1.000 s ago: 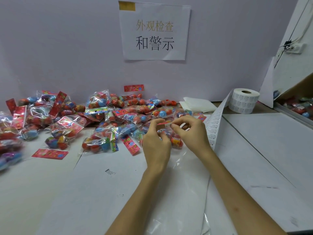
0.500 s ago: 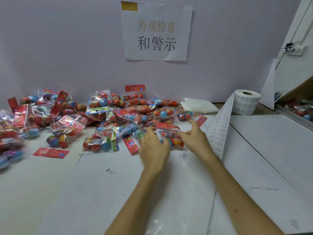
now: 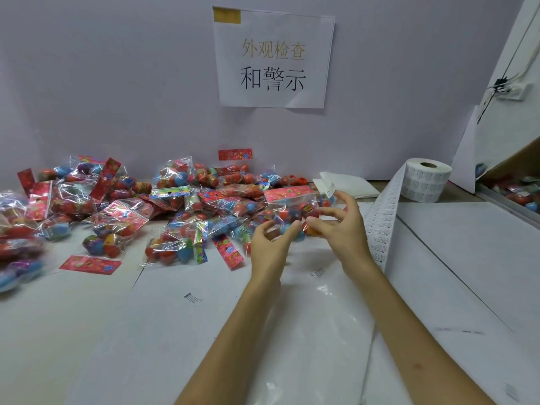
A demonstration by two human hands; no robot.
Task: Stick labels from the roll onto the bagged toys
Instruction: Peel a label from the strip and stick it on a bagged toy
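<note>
On a white tabletop, a pile of bagged toys lies heaped along the far edge against the wall. A label roll stands at the far right corner, and its strip trails toward the near edge just beside the person's right wrist. One bag, clear film over red and blue balls with a pink header, is held up off the tabletop in front of the pile, near the middle. It looks light, crinkly and slippery, and the round toys are likely to shift inside. The flat header or a taut stretch of film seems the safest place to hold it and to take a label. The left hand cups the bag's lower edge with loosely curled fingers. The right hand pinches its right end between thumb and forefinger, the other fingers splayed. Whether a label is on a fingertip cannot be told.
</note>
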